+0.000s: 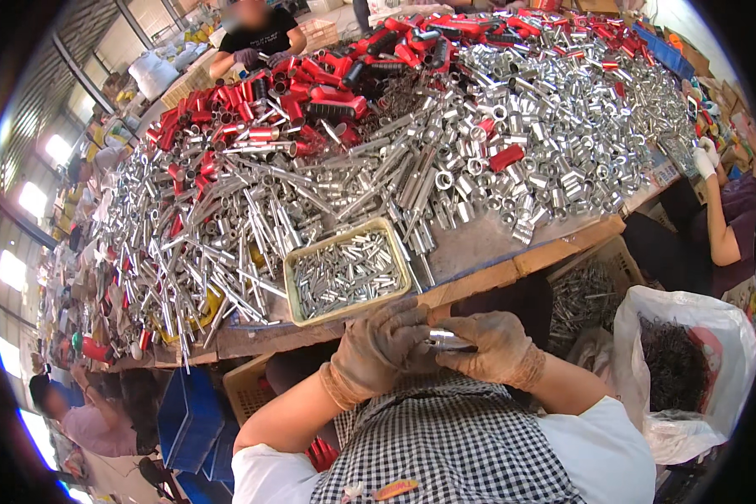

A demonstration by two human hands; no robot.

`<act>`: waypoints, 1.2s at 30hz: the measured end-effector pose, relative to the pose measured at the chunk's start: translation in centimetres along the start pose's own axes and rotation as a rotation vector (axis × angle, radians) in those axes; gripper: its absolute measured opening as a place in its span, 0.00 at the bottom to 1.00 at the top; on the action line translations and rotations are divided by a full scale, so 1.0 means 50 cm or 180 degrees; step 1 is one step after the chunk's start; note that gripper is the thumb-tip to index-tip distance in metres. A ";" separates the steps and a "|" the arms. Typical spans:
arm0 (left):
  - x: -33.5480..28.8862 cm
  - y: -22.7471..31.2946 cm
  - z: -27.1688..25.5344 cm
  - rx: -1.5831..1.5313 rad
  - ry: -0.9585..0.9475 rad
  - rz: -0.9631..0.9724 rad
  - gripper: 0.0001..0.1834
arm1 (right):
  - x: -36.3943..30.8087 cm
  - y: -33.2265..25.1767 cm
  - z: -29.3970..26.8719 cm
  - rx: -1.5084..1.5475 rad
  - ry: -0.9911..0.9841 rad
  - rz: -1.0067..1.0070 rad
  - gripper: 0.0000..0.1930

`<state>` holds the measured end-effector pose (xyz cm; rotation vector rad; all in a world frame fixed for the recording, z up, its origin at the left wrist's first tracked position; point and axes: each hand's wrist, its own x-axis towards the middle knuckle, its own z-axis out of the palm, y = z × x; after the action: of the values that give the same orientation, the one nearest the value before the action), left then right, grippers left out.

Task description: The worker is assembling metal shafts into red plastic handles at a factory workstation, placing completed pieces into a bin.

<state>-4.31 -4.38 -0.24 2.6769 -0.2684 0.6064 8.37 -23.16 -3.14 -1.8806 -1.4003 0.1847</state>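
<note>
Both my hands wear soiled gloves and are close together in front of my chest, past the table's near edge. My right hand [494, 346] is closed around a short, shiny metal cylinder [448, 338], whose silver side shows between the gloves. My left hand [380, 349] is beside its left end with bent fingers; what lies inside them is hidden. Just beyond my left hand, a pale yellow plastic tray [291, 290] full of small metal pins [349, 273] rests at the table edge.
Metal rods [256, 223], silver sockets [512, 185] and red-and-black tool handles [336, 105] cover the table. At right stand a white sack [731, 336] of dark springs and a crate [622, 252]. Blue bins [189, 420] stand at left. Co-workers sit across [260, 38] and at right [727, 218].
</note>
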 end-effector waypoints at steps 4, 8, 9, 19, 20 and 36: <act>-0.002 0.037 0.017 0.0794 0.0000 0.0155 0.13 | 0.001 -0.007 0.011 -0.0279 0.0164 -0.0147 0.23; 0.024 0.011 -0.011 -0.0993 -0.2022 -0.1213 0.15 | -0.004 -0.016 0.003 -0.0193 -0.0188 -0.0320 0.19; 0.025 0.005 -0.027 -0.1361 -0.1973 -0.1370 0.18 | -0.003 -0.025 -0.006 -0.0316 -0.0393 -0.0228 0.19; -0.009 -0.028 -0.001 -0.2756 -0.1943 -0.1928 0.25 | 0.009 -0.016 -0.032 -0.0415 -0.0602 -0.0366 0.29; -0.009 -0.027 0.000 -0.3148 -0.1951 -0.2048 0.24 | 0.014 -0.022 -0.037 -0.0546 -0.0748 -0.0275 0.30; -0.029 -0.016 -0.039 -0.2468 -0.1421 -0.2140 0.25 | 0.036 -0.053 -0.002 -0.0583 -0.0300 -0.0754 0.27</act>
<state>-6.11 -2.75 0.47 1.9171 0.2432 -0.2704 7.11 -21.40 -0.76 -1.8513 -1.7415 0.0288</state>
